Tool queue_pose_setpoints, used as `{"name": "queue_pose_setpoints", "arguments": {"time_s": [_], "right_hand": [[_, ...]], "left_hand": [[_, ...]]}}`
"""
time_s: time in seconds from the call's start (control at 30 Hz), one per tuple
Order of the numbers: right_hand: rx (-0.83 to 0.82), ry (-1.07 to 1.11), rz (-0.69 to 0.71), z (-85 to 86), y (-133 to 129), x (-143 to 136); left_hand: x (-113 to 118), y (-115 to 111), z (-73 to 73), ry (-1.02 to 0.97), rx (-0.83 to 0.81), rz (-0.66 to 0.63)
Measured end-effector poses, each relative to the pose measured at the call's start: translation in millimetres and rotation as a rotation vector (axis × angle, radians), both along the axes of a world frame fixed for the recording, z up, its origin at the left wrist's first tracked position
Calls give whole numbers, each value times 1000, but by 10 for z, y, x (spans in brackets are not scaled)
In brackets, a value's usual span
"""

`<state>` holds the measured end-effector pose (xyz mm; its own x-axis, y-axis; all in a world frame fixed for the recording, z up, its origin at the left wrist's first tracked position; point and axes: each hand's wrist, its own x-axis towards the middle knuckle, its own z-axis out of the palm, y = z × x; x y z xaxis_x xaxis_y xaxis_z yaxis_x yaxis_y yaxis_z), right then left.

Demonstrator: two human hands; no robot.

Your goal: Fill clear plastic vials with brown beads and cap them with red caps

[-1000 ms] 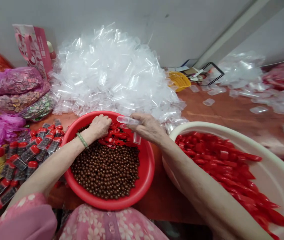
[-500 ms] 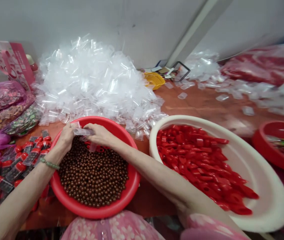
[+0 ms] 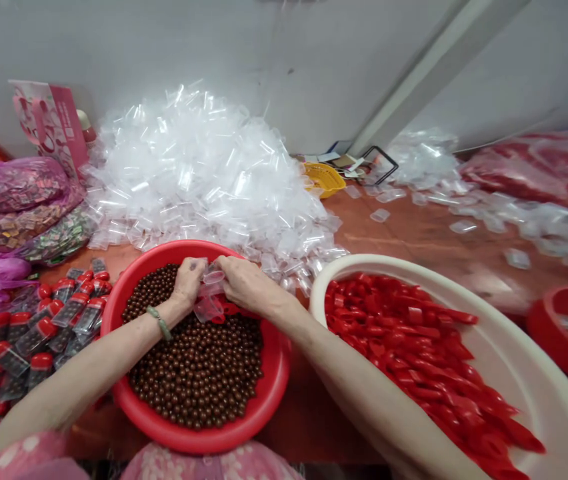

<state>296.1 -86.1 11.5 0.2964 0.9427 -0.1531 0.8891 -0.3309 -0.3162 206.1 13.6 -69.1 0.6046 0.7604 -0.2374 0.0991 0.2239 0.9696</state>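
Over the back of a red basin both my hands are close together, around small clear plastic containers. My left hand, with a green bangle at the wrist, has its fingers closed on a clear container near its fingertips. My right hand is closed on another clear container, its open rim showing between the hands. Below them lie red plastic pieces, partly hidden by the containers. Shiny brown balls fill much of the basin.
A big heap of clear containers stands behind the basin. To the right, a white tub holds red plastic parts. Filled red-capped containers lie at left, beside bagged small packets. A yellow basket sits at the back.
Both hands have moved right over the basin, the left one farther from the basin's left rim. The clear containers have moved with them. The camera view has shifted slightly.
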Motion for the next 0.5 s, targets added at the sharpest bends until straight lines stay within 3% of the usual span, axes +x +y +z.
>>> {"name": "queue_pose_setpoints", "arguments": {"time_s": [0.13, 0.27, 0.4, 0.5], "right_hand": [[-51, -37, 13, 92, -120, 115], [-89, -45, 54, 166, -160, 180], [-91, -17, 93, 201, -78, 192], [-83, 1, 98, 148, 66, 142]], "left_hand": [[161, -231, -39, -71, -156, -10], [127, -350, 27, -101, -284, -116], [-76, -273, 141, -55, -346, -242], [-248, -146, 207, 18, -330, -257]]}}
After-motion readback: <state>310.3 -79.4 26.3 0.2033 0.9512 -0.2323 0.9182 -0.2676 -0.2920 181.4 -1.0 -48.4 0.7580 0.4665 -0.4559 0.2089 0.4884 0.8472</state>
